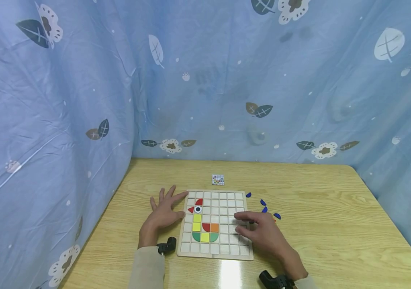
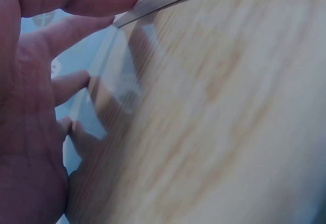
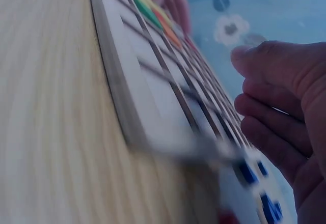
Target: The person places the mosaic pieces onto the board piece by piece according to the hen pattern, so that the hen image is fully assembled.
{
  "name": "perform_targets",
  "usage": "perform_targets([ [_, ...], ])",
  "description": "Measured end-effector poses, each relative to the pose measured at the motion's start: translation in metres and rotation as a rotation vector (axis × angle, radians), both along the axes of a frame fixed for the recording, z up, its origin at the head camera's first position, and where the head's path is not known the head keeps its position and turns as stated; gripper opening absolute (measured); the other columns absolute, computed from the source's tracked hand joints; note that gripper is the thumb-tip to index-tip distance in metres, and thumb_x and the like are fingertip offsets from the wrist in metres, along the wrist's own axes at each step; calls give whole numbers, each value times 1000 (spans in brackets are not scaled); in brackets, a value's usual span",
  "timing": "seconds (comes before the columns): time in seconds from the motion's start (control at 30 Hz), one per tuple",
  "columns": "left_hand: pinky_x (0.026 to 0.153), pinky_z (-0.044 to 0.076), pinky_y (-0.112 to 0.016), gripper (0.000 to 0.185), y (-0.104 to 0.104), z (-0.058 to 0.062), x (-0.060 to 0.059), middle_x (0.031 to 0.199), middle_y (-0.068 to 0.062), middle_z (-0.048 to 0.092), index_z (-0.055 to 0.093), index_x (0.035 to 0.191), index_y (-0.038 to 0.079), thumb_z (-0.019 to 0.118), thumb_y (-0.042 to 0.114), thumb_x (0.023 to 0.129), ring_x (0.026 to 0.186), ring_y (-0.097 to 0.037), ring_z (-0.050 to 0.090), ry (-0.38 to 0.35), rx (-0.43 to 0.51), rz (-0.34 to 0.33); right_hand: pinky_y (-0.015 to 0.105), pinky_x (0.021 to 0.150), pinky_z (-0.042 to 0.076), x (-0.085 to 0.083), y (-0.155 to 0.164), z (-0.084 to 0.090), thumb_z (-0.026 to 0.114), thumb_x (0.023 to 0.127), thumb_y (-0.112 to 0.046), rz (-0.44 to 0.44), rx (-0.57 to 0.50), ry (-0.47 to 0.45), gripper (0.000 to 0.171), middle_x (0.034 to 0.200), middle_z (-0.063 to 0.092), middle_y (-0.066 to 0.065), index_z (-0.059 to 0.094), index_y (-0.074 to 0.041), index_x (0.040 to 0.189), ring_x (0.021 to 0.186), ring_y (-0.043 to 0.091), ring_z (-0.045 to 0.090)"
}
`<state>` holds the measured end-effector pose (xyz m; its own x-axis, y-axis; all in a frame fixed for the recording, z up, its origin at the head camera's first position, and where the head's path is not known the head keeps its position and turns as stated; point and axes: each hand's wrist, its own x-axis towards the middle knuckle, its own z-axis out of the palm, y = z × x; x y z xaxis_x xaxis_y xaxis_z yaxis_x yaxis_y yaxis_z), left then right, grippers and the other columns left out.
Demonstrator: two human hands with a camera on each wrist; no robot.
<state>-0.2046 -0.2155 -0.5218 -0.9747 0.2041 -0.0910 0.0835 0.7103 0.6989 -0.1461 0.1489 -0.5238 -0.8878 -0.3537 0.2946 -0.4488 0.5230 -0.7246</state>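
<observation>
A wooden grid board [image 1: 215,256] lies on the table, with flat coloured pieces set in its left and middle squares. Among them are a red quarter-round [image 1: 199,202], a red triangle [image 1: 190,210], an eye piece [image 1: 198,209], several yellow squares [image 1: 197,218], an orange square [image 1: 214,228] and two green quarter-rounds [image 1: 214,237]. My left hand [image 1: 162,213] has its fingers spread, thumb and forefinger touching the board's left edge. Above the board's right side hovers my right hand [image 1: 263,233], thumb and fingers apart and loosely bent, with nothing visible between them.
Several blue half-round pieces [image 1: 277,216] lie on the table right of the board, some close to my right hand. Behind the board is a small printed pattern card [image 1: 217,180]. A blue curtain [image 1: 205,80] encloses the table [image 1: 321,200] at the back and sides.
</observation>
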Motion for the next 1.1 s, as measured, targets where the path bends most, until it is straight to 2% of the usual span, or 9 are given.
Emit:
perform_targets([
  [0.2, 123, -22, -78, 76, 0, -1, -1, 184, -17, 16, 56, 162, 27, 76, 15, 90, 169, -51, -10, 7, -2, -7, 32, 86, 65, 10, 33, 2, 90, 91, -17, -127, -2, -2, 32, 115, 85, -2, 84, -13, 122, 100, 19, 82],
  [0.37, 123, -22, -78, 76, 1, 0, -1, 184, -17, 16, 56, 163, 27, 76, 16, 90, 169, -51, -10, 5, -4, -7, 33, 88, 65, 15, 56, 2, 92, 89, -16, -209, 47, 34, 32, 110, 85, -5, 84, -14, 120, 98, 14, 81],
  [0.47, 123, -22, -78, 76, 1, 0, -1, 184, -16, 16, 56, 163, 27, 76, 16, 90, 169, -51, -10, 4, -5, -6, 25, 92, 63, 17, 64, -2, 92, 88, -16, -239, 81, 58, 30, 110, 85, -8, 85, -17, 118, 104, 10, 80],
  [0.6, 123, -22, -78, 76, 0, 0, 0, 184, -16, 16, 56, 163, 27, 75, 16, 90, 169, -50, -10, 3, -5, -5, 9, 94, 54, 22, 70, -4, 92, 89, -15, -246, 87, 64, 27, 110, 85, -10, 86, -19, 115, 108, 9, 79],
  [0.7, 123, -22, -77, 76, 0, -1, 0, 184, -16, 16, 56, 163, 27, 76, 16, 90, 169, -50, -11, 3, -1, -6, 3, 93, 50, 26, 73, -3, 92, 88, -14, -239, 78, 78, 26, 106, 85, -11, 86, -20, 113, 104, 7, 79],
  [0.87, 123, -22, -77, 76, 0, -1, 0, 184, -17, 16, 56, 163, 27, 75, 16, 90, 169, -50, -11, -1, 8, -7, 6, 87, 54, 29, 80, 2, 92, 86, -8, -252, 43, 91, 28, 101, 85, -10, 85, -17, 112, 97, 4, 80],
  [0.97, 123, -22, -77, 76, 0, -1, 0, 184, -17, 16, 56, 162, 27, 75, 16, 90, 169, -50, -11, -1, 9, -5, 8, 84, 57, 28, 84, 3, 92, 85, -6, -268, 42, 89, 30, 105, 86, -3, 85, -13, 114, 97, 7, 81],
  [1.1, 123, -22, -78, 76, 0, -1, -1, 184, -17, 16, 56, 162, 27, 76, 16, 90, 169, -50, -11, 1, 7, -3, 5, 86, 54, 26, 89, 3, 93, 85, -8, -289, 79, 77, 34, 110, 86, -1, 85, -12, 117, 100, 12, 82],
])
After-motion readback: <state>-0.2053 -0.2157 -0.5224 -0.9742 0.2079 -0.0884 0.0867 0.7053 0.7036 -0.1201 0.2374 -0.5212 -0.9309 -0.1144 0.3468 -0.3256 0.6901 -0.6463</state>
